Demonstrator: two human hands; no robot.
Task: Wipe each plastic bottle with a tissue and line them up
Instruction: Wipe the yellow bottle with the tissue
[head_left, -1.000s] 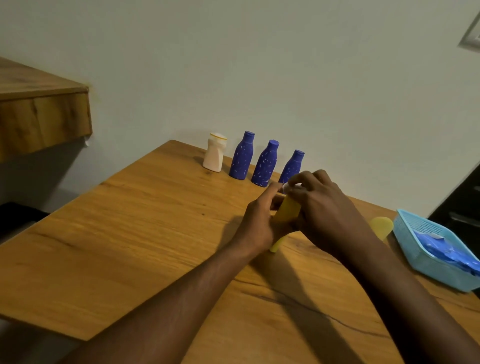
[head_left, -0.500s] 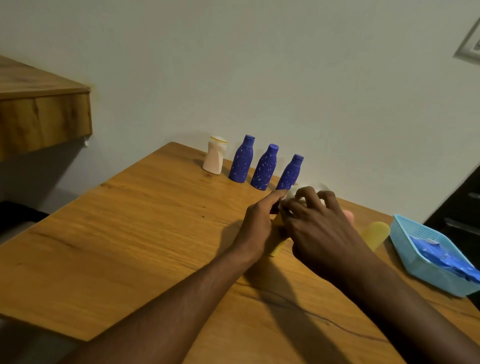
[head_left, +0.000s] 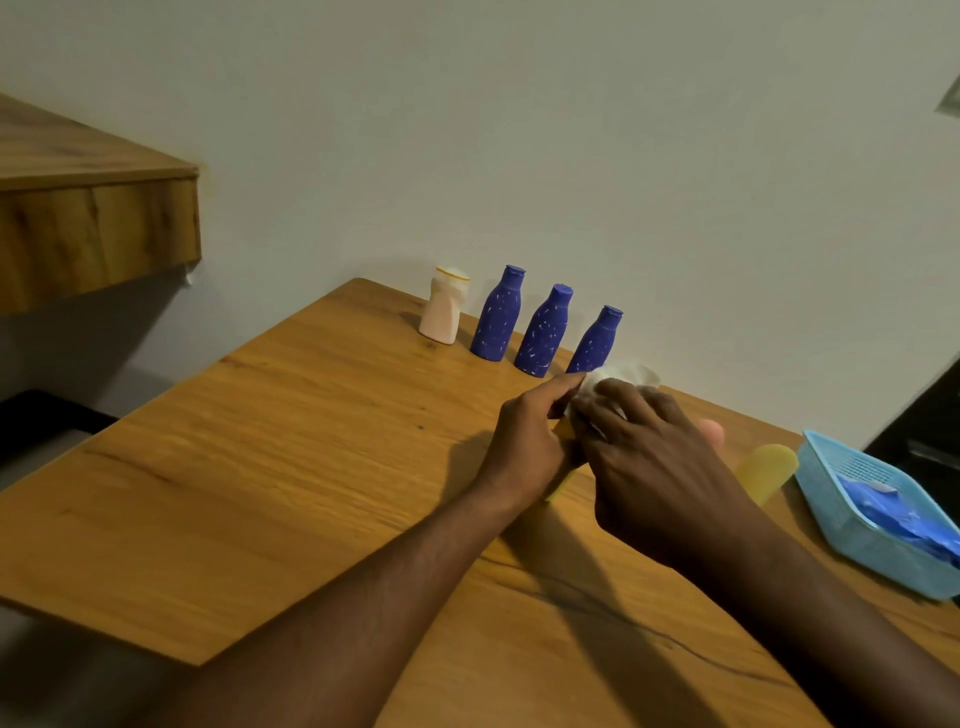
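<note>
Along the table's far edge stand a cream bottle (head_left: 443, 312) and three blue speckled bottles (head_left: 497, 313), (head_left: 543, 331), (head_left: 595, 341) in a row. My left hand (head_left: 524, 447) grips a yellow bottle (head_left: 560, 483), mostly hidden between my hands, only slivers showing. My right hand (head_left: 649, 462) presses a white tissue (head_left: 621, 376) onto its upper part. Another yellow bottle (head_left: 766, 470) lies on the table to the right, with a pink bottle (head_left: 712, 430) behind my right hand.
A light blue plastic basket (head_left: 862, 535) with blue wrapped things inside sits at the table's right edge. A wooden shelf (head_left: 93, 218) juts out at the upper left. The wall runs just behind the bottle row.
My right hand slid down and forward over the yellow bottle, and the white tissue now shows above my fingers. My left hand kept its hold. The pink bottle came into sight.
</note>
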